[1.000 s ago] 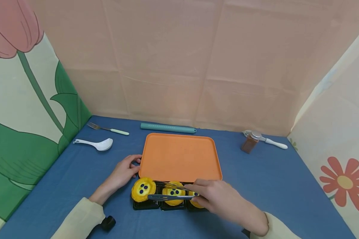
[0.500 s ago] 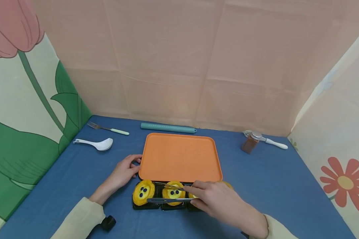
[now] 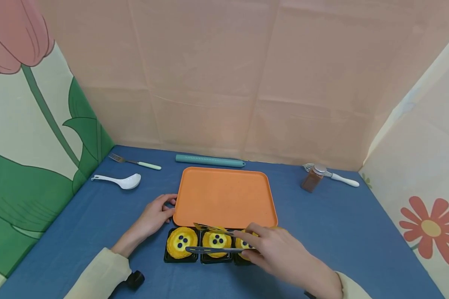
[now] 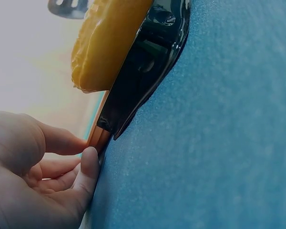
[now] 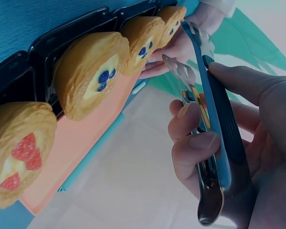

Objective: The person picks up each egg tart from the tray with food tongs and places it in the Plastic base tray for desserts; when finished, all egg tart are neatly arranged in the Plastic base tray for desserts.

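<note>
My left hand (image 3: 157, 214) pinches the left edge of an orange tray (image 3: 226, 197) between thumb and fingers. In my right hand (image 3: 278, 253) I hold a pair of tongs (image 5: 210, 107), their tips spread apart with nothing between them in the right wrist view. They hover over black plastic containers (image 3: 181, 260) in a row along the tray's near edge. A leftmost yellow tart (image 3: 182, 241) with blueberries lies flat in its compartment. Beside it sits a middle blueberry tart (image 3: 218, 241), partly behind the tongs. The right wrist view also shows a tart with red fruit (image 5: 24, 155).
Behind the tray lies a long teal stick-like tool (image 3: 209, 160). A fork (image 3: 134, 161) and a white ladle (image 3: 123, 181) lie at the left. A jar of brown contents (image 3: 312, 178) stands by a whisk (image 3: 342, 179) at the right.
The leftmost tart, tilted and higher up before, has dropped level into its black compartment. The tongs' upper arm has risen slightly. My left hand has stayed on the tray's edge.
</note>
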`<state>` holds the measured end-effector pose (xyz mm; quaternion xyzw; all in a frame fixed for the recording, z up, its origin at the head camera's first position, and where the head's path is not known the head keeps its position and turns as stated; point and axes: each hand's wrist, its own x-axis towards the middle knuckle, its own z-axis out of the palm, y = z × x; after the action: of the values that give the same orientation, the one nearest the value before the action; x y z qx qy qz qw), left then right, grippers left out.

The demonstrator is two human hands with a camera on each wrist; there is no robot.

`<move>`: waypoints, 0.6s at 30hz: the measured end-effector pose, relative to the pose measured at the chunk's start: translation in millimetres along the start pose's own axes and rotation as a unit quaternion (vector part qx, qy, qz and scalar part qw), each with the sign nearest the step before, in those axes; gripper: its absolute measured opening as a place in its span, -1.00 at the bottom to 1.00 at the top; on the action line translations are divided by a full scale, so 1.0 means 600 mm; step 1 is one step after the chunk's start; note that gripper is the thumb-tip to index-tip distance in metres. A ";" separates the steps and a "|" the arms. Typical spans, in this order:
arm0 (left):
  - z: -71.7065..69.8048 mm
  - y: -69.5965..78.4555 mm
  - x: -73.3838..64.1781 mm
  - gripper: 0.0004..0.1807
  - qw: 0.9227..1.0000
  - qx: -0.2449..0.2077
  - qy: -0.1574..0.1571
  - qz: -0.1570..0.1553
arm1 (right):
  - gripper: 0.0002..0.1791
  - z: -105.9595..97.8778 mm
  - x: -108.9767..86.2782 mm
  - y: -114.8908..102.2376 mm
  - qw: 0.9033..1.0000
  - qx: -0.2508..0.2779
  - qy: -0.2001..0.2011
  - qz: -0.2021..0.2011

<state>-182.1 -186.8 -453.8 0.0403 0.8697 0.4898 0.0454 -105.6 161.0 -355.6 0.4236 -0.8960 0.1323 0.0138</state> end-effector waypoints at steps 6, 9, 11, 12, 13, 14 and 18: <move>0.000 0.000 -0.001 -0.50 1.000 0.000 -0.001 -0.009 | -0.56 -0.002 -0.014 0.006 0.999 0.035 0.018 0.031; -0.001 0.001 0.000 -0.50 1.000 -0.001 -0.001 -0.010 | -0.55 0.001 -0.024 0.012 0.997 0.041 0.039 0.048; -0.001 0.001 0.000 -0.50 1.000 0.001 -0.002 -0.010 | -0.54 0.004 -0.031 0.016 0.995 0.045 0.058 0.065; -0.001 0.001 0.000 -0.50 1.000 0.002 -0.002 -0.010 | -0.53 0.005 -0.036 0.019 0.994 0.046 0.069 0.074; -0.001 0.002 0.000 -0.50 1.000 0.002 -0.002 -0.010 | -0.53 0.007 -0.041 0.022 0.992 0.046 0.082 0.082; -0.001 0.002 0.001 -0.50 1.000 0.003 -0.001 -0.011 | -0.52 0.008 -0.047 0.025 0.990 0.045 0.095 0.091; -0.001 0.002 -0.001 -0.50 1.000 -0.001 -0.001 -0.008 | -0.47 0.011 -0.072 0.040 0.982 0.042 0.133 0.129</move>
<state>-181.7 -186.7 -452.6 0.0336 0.8696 0.4899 0.0506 -95.4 206.5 -373.2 0.2829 -0.9271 0.2258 0.0973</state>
